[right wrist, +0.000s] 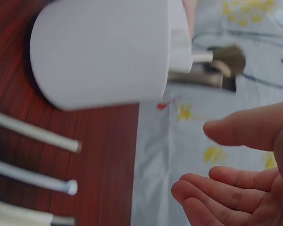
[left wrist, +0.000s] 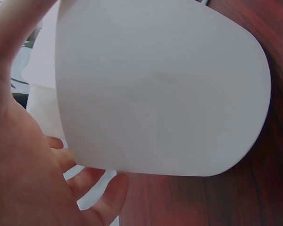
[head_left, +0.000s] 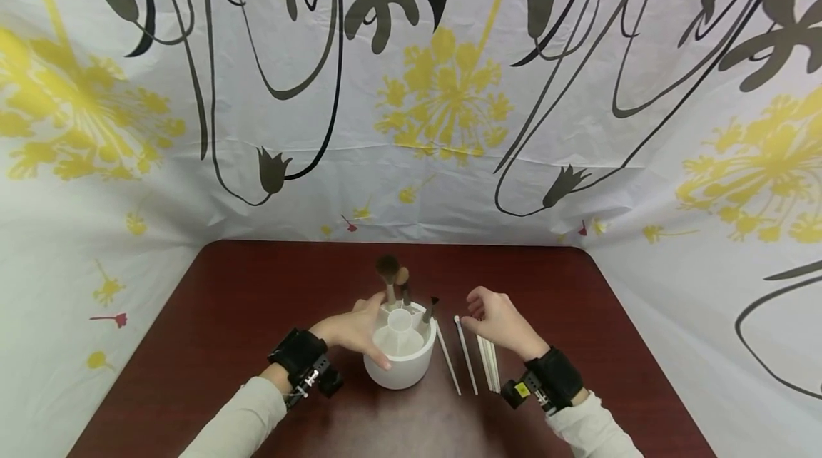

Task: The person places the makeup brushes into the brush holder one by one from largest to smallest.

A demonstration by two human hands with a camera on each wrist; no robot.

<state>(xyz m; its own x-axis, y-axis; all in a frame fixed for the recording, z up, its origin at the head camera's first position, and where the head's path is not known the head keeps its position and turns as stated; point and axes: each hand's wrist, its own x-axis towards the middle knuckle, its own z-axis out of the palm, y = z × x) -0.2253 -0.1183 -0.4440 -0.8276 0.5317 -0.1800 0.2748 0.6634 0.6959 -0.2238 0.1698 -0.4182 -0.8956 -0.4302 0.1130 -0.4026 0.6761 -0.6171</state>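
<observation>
A white round brush holder [head_left: 398, 372] with inner compartments stands on the table. My left hand [head_left: 352, 329] grips its left side, thumb on the near side and fingers round the far rim; in the left wrist view the smooth wall of the holder [left wrist: 165, 89] fills most of the picture. At the back of it stand a large fluffy makeup brush [head_left: 388, 270] and a smaller tan-tipped brush [head_left: 403, 276]; a thin dark-tipped brush [head_left: 433, 302] leans at the right. My right hand [head_left: 501, 319] hovers right of the holder with loosely bent fingers and nothing between them.
Right of the holder lie a pale thin stick [head_left: 447, 358], a white stick with a rounded tip [head_left: 467, 358] and several pale sticks side by side [head_left: 486, 362]. The dark red table [head_left: 276, 280] meets a flower-patterned cloth [head_left: 359, 123] behind and at both sides.
</observation>
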